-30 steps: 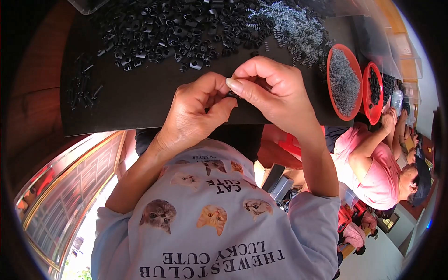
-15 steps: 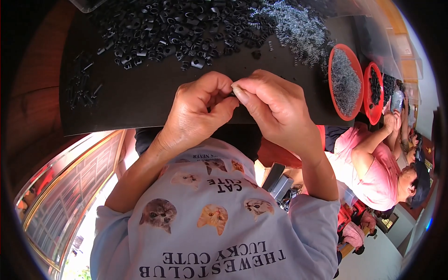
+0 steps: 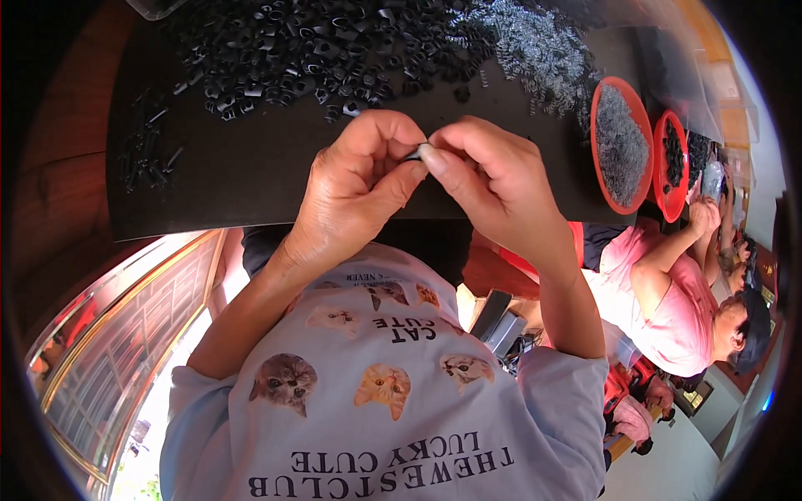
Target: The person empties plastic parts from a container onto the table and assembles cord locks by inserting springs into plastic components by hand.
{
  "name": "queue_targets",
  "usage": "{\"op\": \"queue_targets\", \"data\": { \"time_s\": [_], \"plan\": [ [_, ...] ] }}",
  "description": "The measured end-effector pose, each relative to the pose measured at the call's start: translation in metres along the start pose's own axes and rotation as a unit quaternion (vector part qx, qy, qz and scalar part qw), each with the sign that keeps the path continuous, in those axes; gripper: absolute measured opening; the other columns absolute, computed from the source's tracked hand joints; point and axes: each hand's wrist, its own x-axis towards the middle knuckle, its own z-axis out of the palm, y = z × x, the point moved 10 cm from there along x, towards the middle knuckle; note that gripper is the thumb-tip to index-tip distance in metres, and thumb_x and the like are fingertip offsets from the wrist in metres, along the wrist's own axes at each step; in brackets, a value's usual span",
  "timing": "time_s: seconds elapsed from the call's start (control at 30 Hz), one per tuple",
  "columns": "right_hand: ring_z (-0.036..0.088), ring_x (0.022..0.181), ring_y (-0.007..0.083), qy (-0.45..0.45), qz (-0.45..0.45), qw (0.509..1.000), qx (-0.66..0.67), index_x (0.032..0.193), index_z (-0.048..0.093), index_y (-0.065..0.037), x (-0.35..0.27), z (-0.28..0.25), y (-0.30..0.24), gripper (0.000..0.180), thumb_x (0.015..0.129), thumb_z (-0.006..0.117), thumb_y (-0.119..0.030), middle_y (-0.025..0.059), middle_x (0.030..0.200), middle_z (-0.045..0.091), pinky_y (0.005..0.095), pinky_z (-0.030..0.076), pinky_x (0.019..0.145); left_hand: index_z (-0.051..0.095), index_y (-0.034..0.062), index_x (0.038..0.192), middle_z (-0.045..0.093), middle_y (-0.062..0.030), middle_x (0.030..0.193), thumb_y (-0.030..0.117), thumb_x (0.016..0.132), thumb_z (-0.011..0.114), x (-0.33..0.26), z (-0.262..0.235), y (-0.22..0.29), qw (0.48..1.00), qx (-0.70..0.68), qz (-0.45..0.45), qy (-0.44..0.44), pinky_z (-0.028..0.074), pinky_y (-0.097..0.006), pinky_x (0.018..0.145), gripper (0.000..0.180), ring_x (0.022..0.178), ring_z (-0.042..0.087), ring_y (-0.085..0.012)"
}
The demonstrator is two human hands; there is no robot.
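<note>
Head view: a small black part (image 3: 415, 153) sits pinched between the fingertips of the left hand (image 3: 355, 196) and right hand (image 3: 493, 179), above the dark bench (image 3: 251, 179). A loose pinch could drop it among the black pieces (image 3: 317, 50) beyond.

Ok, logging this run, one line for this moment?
left hand + right hand: pinch small black part | above black mat | black parts pile beyond
</note>
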Motion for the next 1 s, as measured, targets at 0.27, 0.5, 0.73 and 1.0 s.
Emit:
{"op": "queue_targets", "data": {
  "time_s": [0.27, 0.5, 0.73, 1.0],
  "plan": [
    [0.057, 0.060, 0.0101, 0.007, 0.104, 0.985, 0.136, 0.085, 0.060, 0.001, 0.001, 0.004, 0.018, 0.014, 0.090, 0.067, -0.011, 0.0078, 0.070, 0.061, 0.0249, 0.045, 0.053, 0.053, 0.0005, 0.119, 0.062, -0.0046, 0.094, 0.007, 0.098, 0.054, 0.000, 0.000, 0.000, 1.000, 0.011, -0.019, -0.022, 0.046, -0.019, 0.060, 0.023, 0.070, 0.054, -0.0058],
    [0.056, 0.060, 0.0087, 0.028, 0.073, 0.989, 0.125, 0.084, 0.061, 0.002, 0.005, -0.004, 0.014, 0.015, 0.089, 0.068, -0.011, 0.0062, 0.068, 0.060, 0.0240, 0.045, 0.054, 0.059, 0.0005, 0.111, 0.064, -0.0040, 0.085, 0.016, 0.101, 0.051, 0.004, 0.004, 0.005, 0.995, 0.083, -0.010, -0.055, 0.047, -0.021, 0.061, 0.020, 0.066, 0.054, -0.0059],
    [0.056, 0.062, 0.0168, 0.034, 0.042, 0.997, 0.052, 0.090, 0.063, 0.001, 0.003, -0.011, 0.014, 0.011, 0.088, 0.067, -0.009, 0.0087, 0.074, 0.060, 0.0265, 0.045, 0.056, 0.058, 0.0010, 0.109, 0.063, -0.0055, 0.084, 0.019, 0.101, 0.050, 0.003, 0.001, 0.000, 0.997, 0.054, -0.015, -0.044, 0.047, -0.022, 0.060, 0.021, 0.065, 0.055, -0.0077],
    [0.061, 0.073, 0.0314, 0.005, 0.005, 0.981, -0.194, 0.098, 0.063, -0.004, -0.002, -0.034, 0.034, 0.012, 0.087, 0.063, -0.004, 0.0118, 0.087, 0.059, 0.0357, 0.049, 0.064, 0.058, 0.0015, 0.102, 0.063, -0.0049, 0.082, 0.020, 0.101, 0.048, -0.001, -0.001, -0.003, 0.999, -0.011, -0.044, -0.026, 0.044, -0.021, 0.056, 0.020, 0.062, 0.053, -0.0064]
  ]
}}
